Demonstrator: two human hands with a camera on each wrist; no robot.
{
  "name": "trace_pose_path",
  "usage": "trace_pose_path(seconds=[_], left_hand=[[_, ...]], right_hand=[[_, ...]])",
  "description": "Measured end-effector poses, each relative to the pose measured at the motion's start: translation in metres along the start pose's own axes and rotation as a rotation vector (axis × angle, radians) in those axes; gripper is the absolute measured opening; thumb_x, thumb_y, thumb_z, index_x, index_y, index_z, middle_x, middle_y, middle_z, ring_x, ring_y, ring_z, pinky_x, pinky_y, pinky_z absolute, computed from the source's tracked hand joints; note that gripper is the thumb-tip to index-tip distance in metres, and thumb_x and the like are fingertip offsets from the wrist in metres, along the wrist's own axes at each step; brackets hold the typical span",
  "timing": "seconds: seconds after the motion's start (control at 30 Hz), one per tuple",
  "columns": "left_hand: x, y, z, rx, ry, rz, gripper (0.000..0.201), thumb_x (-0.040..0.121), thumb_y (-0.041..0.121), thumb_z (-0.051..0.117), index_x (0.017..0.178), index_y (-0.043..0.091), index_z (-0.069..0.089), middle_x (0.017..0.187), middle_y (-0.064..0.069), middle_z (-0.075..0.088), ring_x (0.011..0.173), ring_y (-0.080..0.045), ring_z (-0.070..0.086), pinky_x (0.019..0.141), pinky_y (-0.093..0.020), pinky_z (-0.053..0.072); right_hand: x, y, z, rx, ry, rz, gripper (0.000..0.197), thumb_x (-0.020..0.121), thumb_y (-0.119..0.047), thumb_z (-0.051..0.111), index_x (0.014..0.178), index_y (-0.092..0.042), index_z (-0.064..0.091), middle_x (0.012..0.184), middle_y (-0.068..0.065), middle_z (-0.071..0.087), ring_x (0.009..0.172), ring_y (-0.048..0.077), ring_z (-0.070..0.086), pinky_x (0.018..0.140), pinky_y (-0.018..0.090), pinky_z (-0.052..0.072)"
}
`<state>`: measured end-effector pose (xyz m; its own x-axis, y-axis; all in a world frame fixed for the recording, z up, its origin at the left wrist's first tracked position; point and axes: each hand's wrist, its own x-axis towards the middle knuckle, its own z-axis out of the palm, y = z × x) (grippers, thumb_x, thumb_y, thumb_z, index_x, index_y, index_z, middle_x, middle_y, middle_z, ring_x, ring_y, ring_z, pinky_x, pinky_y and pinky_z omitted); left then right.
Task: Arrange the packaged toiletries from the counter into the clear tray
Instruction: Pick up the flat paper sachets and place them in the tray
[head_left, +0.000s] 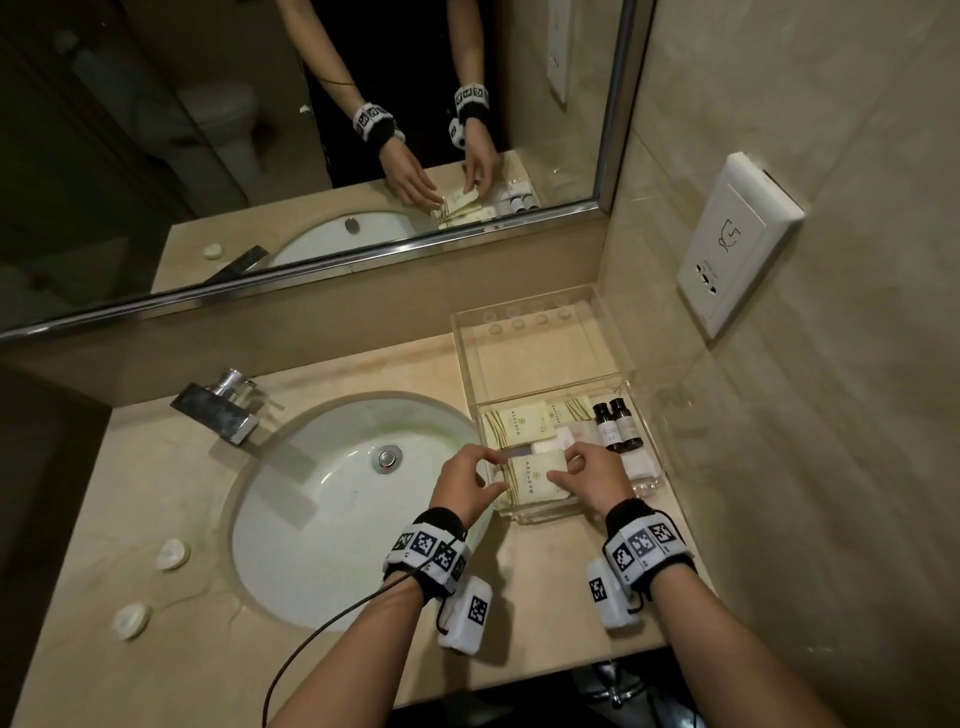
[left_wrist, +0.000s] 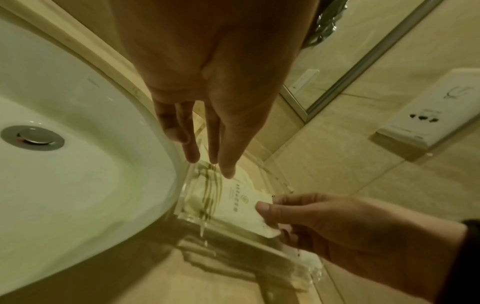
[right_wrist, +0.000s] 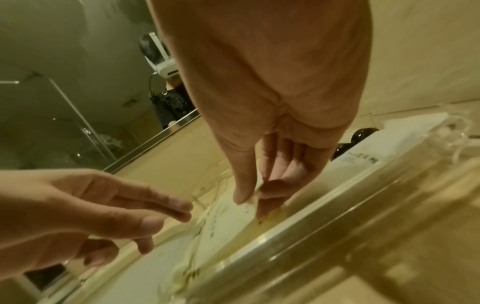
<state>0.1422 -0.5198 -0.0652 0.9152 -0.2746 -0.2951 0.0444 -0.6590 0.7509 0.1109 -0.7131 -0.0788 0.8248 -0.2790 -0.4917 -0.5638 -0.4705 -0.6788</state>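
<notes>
The clear tray (head_left: 550, 514) stands on the counter right of the sink, its lid (head_left: 540, 353) raised behind it. A cream packet (head_left: 535, 480) with olive stripes lies at the tray's front. My right hand (head_left: 571, 465) pinches its right edge between thumb and forefinger (right_wrist: 249, 199). My left hand (head_left: 491, 470) hovers at the packet's left edge with fingers nearly straight (left_wrist: 210, 164) and holds nothing. Further back in the tray lie two more cream packets (head_left: 517, 422), white sachets (head_left: 571, 434) and two dark bottles (head_left: 615, 423).
The white sink basin (head_left: 337, 499) with a chrome faucet (head_left: 218, 410) lies just left of the tray. Two small round white items (head_left: 172, 553) sit on the counter's left side. A wall socket (head_left: 737, 244) hangs on the right wall; a mirror (head_left: 311, 130) runs behind.
</notes>
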Motion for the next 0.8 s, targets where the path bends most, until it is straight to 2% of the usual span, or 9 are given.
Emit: trace_pose_path(seconds=[0.07, 0.13, 0.2, 0.27, 0.33, 0.5, 0.67, 0.8], left_hand=[[-0.001, -0.004, 0.005, 0.036, -0.027, 0.033, 0.034, 0.076, 0.010, 0.077, 0.106, 0.020, 0.066, 0.116, 0.004, 0.062, 0.083, -0.015, 0.057, 0.076, -0.025, 0.049], [-0.001, -0.009, 0.009, 0.063, -0.054, 0.073, 0.039, 0.074, 0.008, 0.078, 0.110, 0.018, 0.066, 0.121, 0.003, 0.059, 0.095, -0.014, 0.056, 0.080, -0.023, 0.049], [0.001, -0.015, 0.014, 0.101, -0.070, 0.085, 0.048, 0.073, 0.011, 0.079, 0.118, 0.020, 0.064, 0.130, 0.003, 0.056, 0.112, -0.017, 0.055, 0.089, -0.029, 0.050], [0.002, -0.021, 0.017, 0.173, -0.092, 0.071, 0.059, 0.075, 0.016, 0.077, 0.129, 0.025, 0.057, 0.141, 0.005, 0.050, 0.121, -0.019, 0.050, 0.098, -0.037, 0.048], [0.003, -0.024, 0.020, 0.240, -0.114, 0.074, 0.063, 0.078, 0.019, 0.075, 0.136, 0.029, 0.051, 0.146, 0.009, 0.045, 0.123, -0.019, 0.048, 0.100, -0.039, 0.046], [0.002, -0.031, 0.023, 0.281, -0.112, 0.092, 0.063, 0.081, 0.016, 0.072, 0.138, 0.030, 0.048, 0.146, 0.012, 0.044, 0.124, -0.018, 0.047, 0.100, -0.039, 0.046], [0.000, -0.032, 0.025, 0.247, -0.087, 0.111, 0.063, 0.080, 0.011, 0.072, 0.136, 0.030, 0.050, 0.144, 0.010, 0.046, 0.122, -0.019, 0.048, 0.100, -0.038, 0.046], [0.001, -0.033, 0.025, 0.210, -0.076, 0.123, 0.062, 0.078, 0.008, 0.073, 0.132, 0.031, 0.052, 0.141, 0.010, 0.048, 0.120, -0.018, 0.049, 0.099, -0.037, 0.047]], right_hand=[[-0.001, 0.002, 0.005, -0.001, 0.042, -0.004, 0.029, 0.075, -0.016, 0.083, 0.096, -0.010, 0.063, 0.081, 0.003, 0.065, 0.082, 0.022, 0.067, 0.081, 0.038, 0.056], [-0.003, 0.002, 0.007, 0.013, 0.081, -0.010, 0.032, 0.072, -0.015, 0.084, 0.092, -0.012, 0.060, 0.079, 0.004, 0.066, 0.078, 0.021, 0.065, 0.079, 0.039, 0.056], [-0.004, 0.003, 0.007, 0.024, 0.107, -0.028, 0.034, 0.071, -0.014, 0.085, 0.091, -0.013, 0.058, 0.078, 0.005, 0.065, 0.075, 0.020, 0.064, 0.076, 0.037, 0.056], [-0.005, 0.003, 0.008, 0.025, 0.111, -0.059, 0.032, 0.071, -0.013, 0.085, 0.091, -0.015, 0.059, 0.078, 0.004, 0.064, 0.075, 0.019, 0.064, 0.076, 0.036, 0.056], [-0.005, 0.004, 0.008, 0.025, 0.106, -0.078, 0.032, 0.072, -0.013, 0.084, 0.092, -0.015, 0.060, 0.080, 0.004, 0.063, 0.076, 0.018, 0.063, 0.076, 0.035, 0.056], [-0.008, 0.005, 0.009, 0.019, 0.120, -0.061, 0.035, 0.072, -0.014, 0.084, 0.095, -0.014, 0.058, 0.084, 0.006, 0.064, 0.076, 0.016, 0.062, 0.076, 0.032, 0.054], [-0.009, 0.005, 0.010, -0.043, 0.142, -0.054, 0.036, 0.074, -0.021, 0.083, 0.097, -0.016, 0.056, 0.089, -0.001, 0.059, 0.081, 0.014, 0.059, 0.074, 0.027, 0.049], [-0.010, 0.004, 0.008, -0.046, 0.148, -0.051, 0.035, 0.075, -0.022, 0.083, 0.097, -0.015, 0.057, 0.090, 0.000, 0.060, 0.082, 0.015, 0.059, 0.076, 0.029, 0.051]])
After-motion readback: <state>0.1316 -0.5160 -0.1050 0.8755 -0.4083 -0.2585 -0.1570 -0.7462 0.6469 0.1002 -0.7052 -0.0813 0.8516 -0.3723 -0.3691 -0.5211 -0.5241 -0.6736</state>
